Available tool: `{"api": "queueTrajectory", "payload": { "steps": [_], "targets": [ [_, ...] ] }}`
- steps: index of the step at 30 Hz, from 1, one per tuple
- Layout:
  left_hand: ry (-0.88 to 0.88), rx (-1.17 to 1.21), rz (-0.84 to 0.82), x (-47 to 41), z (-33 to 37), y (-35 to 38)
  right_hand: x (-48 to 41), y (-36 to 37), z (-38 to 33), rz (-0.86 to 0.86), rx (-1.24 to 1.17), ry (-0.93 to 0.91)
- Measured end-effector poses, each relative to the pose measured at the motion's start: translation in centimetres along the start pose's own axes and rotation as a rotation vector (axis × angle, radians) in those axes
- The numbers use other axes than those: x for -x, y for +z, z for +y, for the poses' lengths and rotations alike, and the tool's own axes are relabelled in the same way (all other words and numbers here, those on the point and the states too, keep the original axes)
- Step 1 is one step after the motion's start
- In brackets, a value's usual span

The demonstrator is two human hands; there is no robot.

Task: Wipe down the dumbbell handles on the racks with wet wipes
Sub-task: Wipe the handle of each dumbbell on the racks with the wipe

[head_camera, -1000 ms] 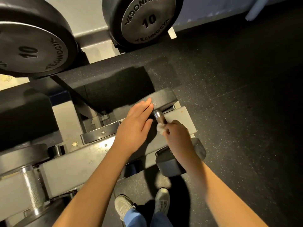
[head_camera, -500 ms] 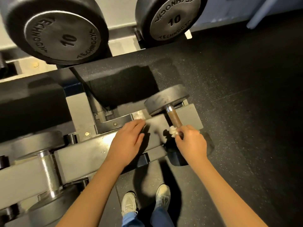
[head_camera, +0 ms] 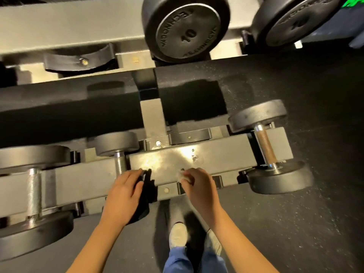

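Three dumbbells lie across the lower grey rack rail (head_camera: 216,156). The right dumbbell has a brownish handle (head_camera: 265,146) and stands apart from both hands. The middle dumbbell shows a short steel handle (head_camera: 120,162); my left hand (head_camera: 123,196) rests flat on its near black head, just below that handle. My right hand (head_camera: 199,188) hovers over the rail's front edge and pinches a crumpled wet wipe (head_camera: 182,177). The left dumbbell's thick steel handle (head_camera: 33,190) lies farther left.
Two 10 dumbbells (head_camera: 186,28) sit on the upper rack rail (head_camera: 69,24). A dark upright post (head_camera: 151,107) joins the tiers. Black rubber floor (head_camera: 325,223) spreads to the right. My shoes (head_camera: 178,235) stand just below the rail.
The view has swung left. My right hand left the brown handle and carried the wipe left over the rail. My left hand moved onto the middle dumbbell's near head.
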State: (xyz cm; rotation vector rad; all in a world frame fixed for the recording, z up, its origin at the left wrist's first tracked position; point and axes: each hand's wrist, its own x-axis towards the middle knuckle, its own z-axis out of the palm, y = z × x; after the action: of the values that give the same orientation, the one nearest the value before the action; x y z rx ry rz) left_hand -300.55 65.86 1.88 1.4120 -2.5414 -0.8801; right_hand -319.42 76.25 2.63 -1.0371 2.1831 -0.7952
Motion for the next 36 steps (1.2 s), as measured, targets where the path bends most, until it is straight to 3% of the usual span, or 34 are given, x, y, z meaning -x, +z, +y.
{"api": "queueTrajectory", "payload": {
  "steps": [3, 6, 12, 20, 24, 30, 34, 36],
  "targets": [
    [-0.151, 0.097, 0.052, 0.2, -3.1, -0.5, -0.2, 3.2, -1.4, -0.020, -0.044, -0.043],
    [-0.177, 0.157, 0.108, 0.8, -5.0, 0.1, -0.7, 5.8, -2.4, -0.048, -0.061, -0.083],
    [-0.366, 0.356, 0.301, 2.0, -5.0, 2.1, -1.2, 9.5, -3.5, -0.089, -0.143, -0.109],
    [-0.398, 0.365, 0.305, 2.0, -5.3, 2.4, -3.0, 13.5, -5.2, -0.111, -0.081, -0.104],
    [-0.392, 0.377, 0.290, 2.0, -5.6, 2.3, -3.1, 14.3, -6.3, -0.125, -0.169, -0.060],
    [-0.313, 0.463, 0.156, 1.2, -7.3, 1.6, -5.2, 14.7, -8.6, -0.011, -0.406, 0.060],
    [-0.332, 0.220, 0.110, -0.6, -10.7, 1.2, -6.6, 15.4, -9.0, 0.060, -0.284, 0.017],
    [-0.359, 0.208, 0.072, -1.0, -11.4, 1.6, -5.3, 15.8, -8.2, 0.069, -0.283, 0.008]
  ]
}}
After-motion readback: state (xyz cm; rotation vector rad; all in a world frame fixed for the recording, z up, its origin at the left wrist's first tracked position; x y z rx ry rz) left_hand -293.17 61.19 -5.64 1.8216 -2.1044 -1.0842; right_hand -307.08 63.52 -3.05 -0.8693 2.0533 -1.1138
